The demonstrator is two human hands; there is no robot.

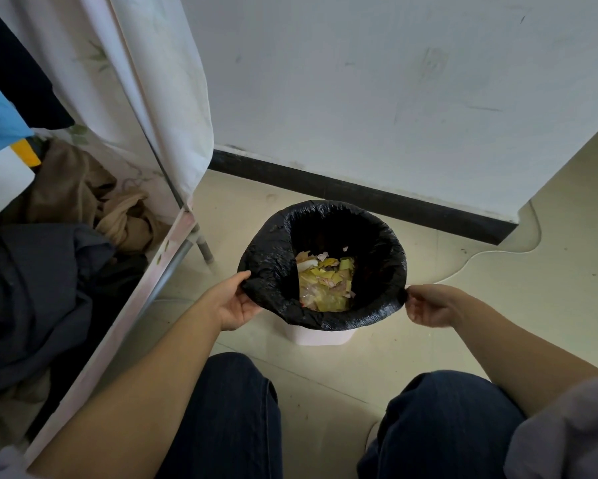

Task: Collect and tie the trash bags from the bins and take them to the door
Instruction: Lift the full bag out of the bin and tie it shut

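Bag point(273, 271) black, crinkly, w/ yellow scraps inside.

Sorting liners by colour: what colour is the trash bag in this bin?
Black, glossy and crinkled trash bag, folded over the bin's rim; seen in the head view.

Dark navy denim trousers point(439, 426) on both legs; grey short sleeves point(567, 433) at both shoulders, forearms bare, no jewellery visible.

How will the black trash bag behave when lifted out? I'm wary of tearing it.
The black trash bag looks thin and crinkled, so it will probably sag rather than keep its shape. The scraps look like paper and cover only the bottom, so it is likely light. Both the left hand and right hand grip the rim, which should spread the load.
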